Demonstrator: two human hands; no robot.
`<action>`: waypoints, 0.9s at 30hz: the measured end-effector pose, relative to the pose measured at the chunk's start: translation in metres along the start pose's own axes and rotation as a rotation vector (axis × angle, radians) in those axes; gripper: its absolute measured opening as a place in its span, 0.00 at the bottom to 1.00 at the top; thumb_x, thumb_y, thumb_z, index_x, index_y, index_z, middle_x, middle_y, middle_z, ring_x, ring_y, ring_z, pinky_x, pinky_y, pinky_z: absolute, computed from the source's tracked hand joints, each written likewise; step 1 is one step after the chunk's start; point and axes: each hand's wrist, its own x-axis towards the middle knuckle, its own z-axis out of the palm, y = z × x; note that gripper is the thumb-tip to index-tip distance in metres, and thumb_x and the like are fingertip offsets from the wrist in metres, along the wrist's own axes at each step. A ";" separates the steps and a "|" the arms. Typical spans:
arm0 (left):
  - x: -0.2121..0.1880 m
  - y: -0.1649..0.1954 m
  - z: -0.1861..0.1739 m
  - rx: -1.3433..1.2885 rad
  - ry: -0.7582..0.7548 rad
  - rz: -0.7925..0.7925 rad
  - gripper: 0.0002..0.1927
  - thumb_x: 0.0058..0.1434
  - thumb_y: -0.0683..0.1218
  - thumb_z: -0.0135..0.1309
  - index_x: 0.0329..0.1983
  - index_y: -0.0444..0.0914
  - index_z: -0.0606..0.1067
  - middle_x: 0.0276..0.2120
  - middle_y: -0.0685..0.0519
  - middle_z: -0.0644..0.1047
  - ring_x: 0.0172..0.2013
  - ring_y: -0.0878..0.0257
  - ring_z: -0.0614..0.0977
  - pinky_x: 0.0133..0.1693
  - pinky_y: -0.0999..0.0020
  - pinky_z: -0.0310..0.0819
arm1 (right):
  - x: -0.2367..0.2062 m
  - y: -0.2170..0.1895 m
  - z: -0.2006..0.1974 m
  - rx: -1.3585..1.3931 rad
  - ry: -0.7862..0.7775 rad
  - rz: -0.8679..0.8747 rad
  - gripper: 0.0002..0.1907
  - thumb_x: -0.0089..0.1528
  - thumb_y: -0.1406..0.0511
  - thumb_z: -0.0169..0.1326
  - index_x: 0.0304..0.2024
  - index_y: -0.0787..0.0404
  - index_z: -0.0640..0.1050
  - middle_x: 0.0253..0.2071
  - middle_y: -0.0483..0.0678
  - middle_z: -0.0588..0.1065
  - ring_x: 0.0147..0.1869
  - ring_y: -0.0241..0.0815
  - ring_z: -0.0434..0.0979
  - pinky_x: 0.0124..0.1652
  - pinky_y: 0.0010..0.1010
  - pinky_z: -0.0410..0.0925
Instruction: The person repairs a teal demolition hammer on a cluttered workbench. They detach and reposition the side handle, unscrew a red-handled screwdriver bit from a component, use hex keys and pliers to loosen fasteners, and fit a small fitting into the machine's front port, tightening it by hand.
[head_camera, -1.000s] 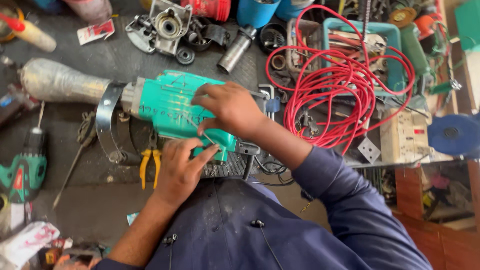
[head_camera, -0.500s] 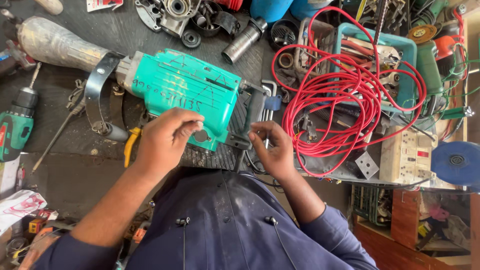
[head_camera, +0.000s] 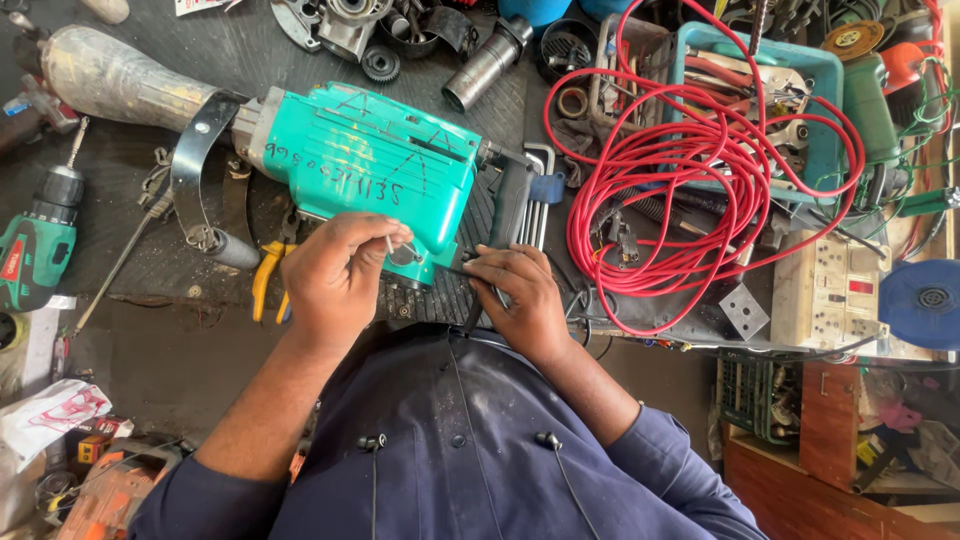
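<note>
A large teal demolition hammer (head_camera: 365, 165) lies on the dark workbench (head_camera: 150, 270), its grey nose pointing left. My left hand (head_camera: 335, 280) rests against the hammer's near edge and pinches a small thin metal piece (head_camera: 389, 244) between its fingertips. My right hand (head_camera: 518, 292) sits just right of it at the bench's front edge. It grips a thin black tool (head_camera: 452, 270) whose tip points left toward the hammer's lower corner. A set of hex keys (head_camera: 535, 205) lies just beyond my right hand.
A coil of red cable (head_camera: 700, 180) lies over a blue tray (head_camera: 822, 110) of tools at the right. A green cordless drill (head_camera: 40, 245) is at the left, yellow-handled pliers (head_camera: 262, 280) are by my left wrist, and loose machine parts (head_camera: 400, 35) are at the back.
My right hand came off the top of the hammer, dropped to the bench front and now holds the black tool. My left hand shifted onto the hammer's near edge.
</note>
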 end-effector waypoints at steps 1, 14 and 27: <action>0.001 0.000 0.000 0.027 -0.007 0.023 0.05 0.72 0.33 0.53 0.49 0.32 0.74 0.41 0.47 0.82 0.43 0.59 0.86 0.46 0.69 0.82 | -0.001 0.000 0.000 0.007 0.006 0.004 0.11 0.60 0.69 0.64 0.45 0.57 0.82 0.47 0.45 0.80 0.61 0.44 0.79 0.61 0.40 0.66; 0.018 0.005 -0.007 -0.013 -0.315 -0.204 0.07 0.70 0.38 0.55 0.49 0.37 0.77 0.41 0.49 0.84 0.42 0.58 0.88 0.43 0.68 0.81 | 0.011 -0.032 -0.018 0.152 0.109 0.059 0.18 0.60 0.70 0.67 0.51 0.60 0.80 0.48 0.48 0.80 0.57 0.46 0.80 0.55 0.35 0.72; -0.006 -0.014 0.002 0.218 -0.386 -0.084 0.13 0.63 0.36 0.56 0.51 0.35 0.74 0.44 0.42 0.80 0.45 0.41 0.81 0.42 0.52 0.76 | 0.058 -0.059 0.021 0.615 0.316 0.093 0.10 0.65 0.68 0.64 0.47 0.58 0.78 0.41 0.49 0.83 0.44 0.38 0.85 0.46 0.26 0.76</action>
